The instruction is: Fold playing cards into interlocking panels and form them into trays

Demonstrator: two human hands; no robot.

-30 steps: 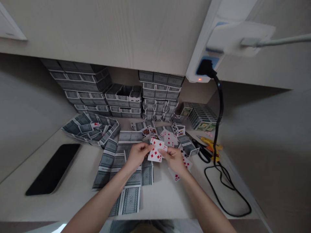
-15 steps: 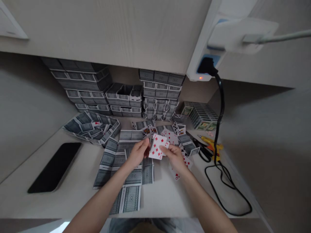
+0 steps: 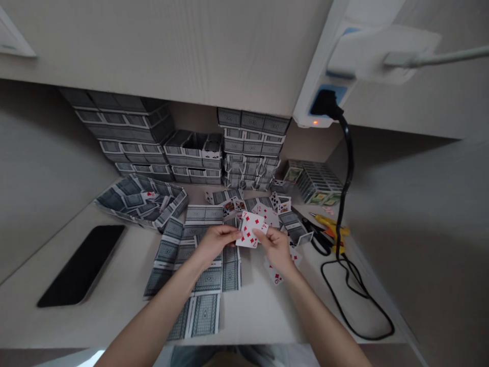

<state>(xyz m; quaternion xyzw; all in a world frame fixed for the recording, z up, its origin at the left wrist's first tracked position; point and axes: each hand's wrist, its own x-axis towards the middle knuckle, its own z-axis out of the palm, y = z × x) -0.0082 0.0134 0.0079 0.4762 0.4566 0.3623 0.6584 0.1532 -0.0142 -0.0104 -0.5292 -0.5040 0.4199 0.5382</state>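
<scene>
Playing cards (image 3: 249, 228), with a seven of diamonds face up on top, are held above the desk between both hands. My left hand (image 3: 218, 241) pinches their left edge, thumb on top. On their right side, my right hand (image 3: 275, 245) grips them with the thumb over the face; part of a four shows there. Below and to the left lies a panel of joined blue-grey card backs (image 3: 208, 280). Loose face-up cards (image 3: 268, 215) lie behind and to the right of the hands.
Card-built stacks (image 3: 252, 148) stand at the back, with a card tray (image 3: 141, 201) at left. A black phone (image 3: 82, 266) lies far left. Yellow-handled tool (image 3: 332, 224), black scissors (image 3: 321, 243) and black cable (image 3: 348, 168) are at right; a power strip (image 3: 311, 104) hangs above.
My left hand has closed on the left edge of the cards, its thumb now on them. The held cards have tilted slightly. The view has shifted a little.
</scene>
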